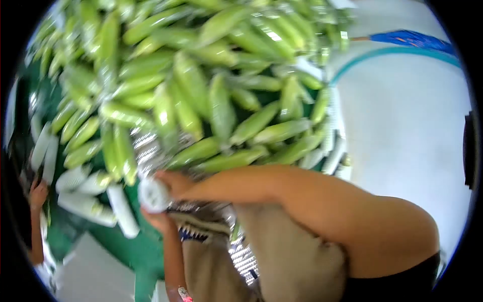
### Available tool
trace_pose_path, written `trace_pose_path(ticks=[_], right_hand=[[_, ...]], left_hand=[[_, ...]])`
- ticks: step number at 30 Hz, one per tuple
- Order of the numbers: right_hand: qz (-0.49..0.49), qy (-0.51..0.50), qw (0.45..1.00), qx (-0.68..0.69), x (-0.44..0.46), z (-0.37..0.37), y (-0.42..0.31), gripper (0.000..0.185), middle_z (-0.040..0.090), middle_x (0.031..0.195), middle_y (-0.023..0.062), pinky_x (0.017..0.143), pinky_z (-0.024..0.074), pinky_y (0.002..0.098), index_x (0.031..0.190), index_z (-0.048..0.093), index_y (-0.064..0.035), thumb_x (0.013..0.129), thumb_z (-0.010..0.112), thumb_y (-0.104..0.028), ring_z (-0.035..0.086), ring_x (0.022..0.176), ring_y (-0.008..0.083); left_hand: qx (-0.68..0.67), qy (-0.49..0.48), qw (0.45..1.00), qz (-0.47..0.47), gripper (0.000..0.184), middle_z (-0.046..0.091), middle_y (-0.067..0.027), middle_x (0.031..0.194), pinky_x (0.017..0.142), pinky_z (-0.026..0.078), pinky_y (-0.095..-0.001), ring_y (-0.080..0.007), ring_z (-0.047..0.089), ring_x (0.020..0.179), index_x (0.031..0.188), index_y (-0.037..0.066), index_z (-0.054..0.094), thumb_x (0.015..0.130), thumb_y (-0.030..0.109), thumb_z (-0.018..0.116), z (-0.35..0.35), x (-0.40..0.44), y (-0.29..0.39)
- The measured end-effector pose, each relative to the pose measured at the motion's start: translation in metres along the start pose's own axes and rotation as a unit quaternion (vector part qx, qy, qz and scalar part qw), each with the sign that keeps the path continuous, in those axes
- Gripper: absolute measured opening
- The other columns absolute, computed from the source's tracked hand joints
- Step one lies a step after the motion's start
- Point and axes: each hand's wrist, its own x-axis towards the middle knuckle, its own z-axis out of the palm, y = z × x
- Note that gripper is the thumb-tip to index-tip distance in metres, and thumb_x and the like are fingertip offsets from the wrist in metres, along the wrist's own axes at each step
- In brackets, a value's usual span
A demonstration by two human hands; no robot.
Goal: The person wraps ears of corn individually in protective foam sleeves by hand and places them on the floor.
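Observation:
My right hand [177, 185] curls against the upper side of a white round-ended object [153, 195], seen end-on and blurred. From below, my left hand [157, 217] grips the same object, its fingers partly hidden behind it. Its exact kind cannot be made out. Just beyond my hands lie many green ears of corn in husks [188, 113], many in clear plastic, heaped on a green surface [151, 251]. A shiny silvery strip [148, 151] lies above the object, and another shiny strip [244, 256] runs over my lap.
Several white sleeved pieces [122, 211] lie at the left, some with green tips showing. Another person's hand [37, 195] is at the far left edge. A teal hose [387, 51] and a blue bundle [412, 40] lie on the pale floor [402, 131] at the right.

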Motion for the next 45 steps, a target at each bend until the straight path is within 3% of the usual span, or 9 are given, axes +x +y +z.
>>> trace_pose_path(ticks=[4, 9, 14, 18, 28, 33, 36, 38, 45], right_hand=[[0.064, -0.006, 0.998, 0.023, 0.006, 0.012, -0.039, 0.025, 0.063, 0.103, 0.0199, 0.079, 0.049, 0.0459, 0.109, 0.056, -0.0065, 0.086, 0.065, -0.013, 0.063, 0.093, 0.0391], [0.036, -0.246, 0.932, -0.263, 0.027, 0.007, -0.011, 0.021, 0.062, 0.103, 0.0197, 0.083, 0.0506, 0.0492, 0.106, 0.054, -0.0066, 0.094, 0.046, -0.023, 0.064, 0.098, 0.0387], [0.096, -0.157, 0.971, -0.155, 0.009, 0.041, 0.009, 0.034, 0.06, 0.114, 0.0294, 0.096, 0.0464, 0.0482, 0.111, 0.058, 0.0, 0.097, 0.039, -0.025, 0.06, 0.107, 0.0429], [0.19, -0.235, 0.948, -0.098, 0.034, 0.016, -0.036, 0.053, 0.059, 0.121, 0.0297, 0.101, 0.0441, 0.0473, 0.126, 0.054, -0.0001, 0.076, 0.068, -0.013, 0.055, 0.115, 0.0456], [-0.269, -0.144, 0.95, 0.062, 0.07, 0.04, -0.061, 0.042, 0.06, 0.129, 0.0159, 0.095, 0.0495, 0.0386, 0.118, 0.064, -0.0061, 0.078, 0.062, 0.005, 0.058, 0.118, 0.0306], [-0.334, 0.02, 0.905, -0.261, 0.063, -0.215, -0.087, 0.021, 0.061, 0.107, 0.0123, 0.094, 0.044, 0.0416, 0.105, 0.066, -0.0055, 0.088, 0.055, -0.008, 0.057, 0.103, 0.0327], [-0.067, 0.378, 0.913, -0.141, 0.021, -0.381, -0.073, 0.03, 0.058, 0.103, 0.0113, 0.086, 0.0472, 0.0403, 0.106, 0.06, -0.0046, 0.078, 0.07, -0.012, 0.057, 0.092, 0.0306], [0.046, 0.502, 0.733, -0.457, -0.004, -0.522, 0.008, 0.039, 0.062, 0.108, 0.0196, 0.088, 0.0492, 0.0462, 0.118, 0.057, -0.003, 0.079, 0.063, -0.005, 0.061, 0.097, 0.0392], [0.265, 0.185, 0.73, -0.602, -0.038, -0.633, 0.06, 0.051, 0.054, 0.135, 0.0196, 0.098, 0.0466, 0.0466, 0.139, 0.05, -0.0117, 0.09, 0.06, -0.024, 0.054, 0.122, 0.0363]], left_hand=[[-0.136, 0.136, 0.968, -0.158, 0.058, 0.051, -0.0212, 0.138, 0.095, 0.051, -0.0415, -0.0312, 0.056, 0.121, 0.139, 0.0, 0.045, 0.097, 0.038, 0.057, 0.035, -0.015, 0.077], [0.113, 0.043, 0.992, -0.046, 0.052, 0.05, -0.0218, 0.137, 0.094, 0.051, -0.0445, -0.0323, 0.056, 0.119, 0.141, -0.002, 0.041, 0.099, 0.029, 0.051, -0.032, 0.016, -0.019], [0.126, -0.016, 0.992, -0.01, 0.047, 0.058, -0.0203, 0.125, 0.089, 0.05, -0.0425, -0.029, 0.059, 0.107, 0.128, -0.005, 0.049, 0.088, 0.014, 0.065, -0.019, 0.028, -0.011], [0.114, 0.02, 0.993, -0.034, 0.063, 0.052, -0.0185, 0.129, 0.095, 0.047, -0.0407, -0.0269, 0.055, 0.112, 0.139, -0.003, 0.036, 0.083, 0.002, 0.065, -0.003, 0.023, 0.025], [-0.141, 0.117, 0.979, -0.086, 0.038, 0.061, -0.0137, 0.119, 0.094, 0.048, -0.0383, -0.0243, 0.059, 0.107, 0.131, 0.0, 0.048, 0.1, 0.023, 0.052, -0.032, 0.066, 0.072], [0.111, 0.026, 0.992, -0.048, 0.025, 0.055, -0.009, 0.116, 0.087, 0.044, -0.0309, -0.0173, 0.052, 0.098, 0.12, -0.001, 0.052, 0.095, 0.005, 0.054, 0.002, 0.002, 0.065], [0.082, -0.061, 0.992, -0.079, 0.03, 0.056, -0.0082, 0.118, 0.088, 0.045, -0.0307, -0.0172, 0.053, 0.103, 0.123, 0.002, 0.053, 0.094, 0.002, 0.058, 0.034, -0.034, 0.056], [0.224, -0.127, 0.964, -0.062, 0.039, 0.055, -0.0121, 0.122, 0.09, 0.046, -0.0342, -0.0224, 0.055, 0.109, 0.127, 0.004, 0.052, 0.09, 0.002, 0.064, 0.045, -0.034, 0.065], [0.503, -0.312, 0.781, 0.2, 0.067, 0.047, -0.0176, 0.144, 0.109, 0.037, -0.0459, -0.0379, 0.043, 0.134, 0.142, 0.011, 0.049, 0.078, -0.002, 0.066, 0.103, 0.027, 0.127]])
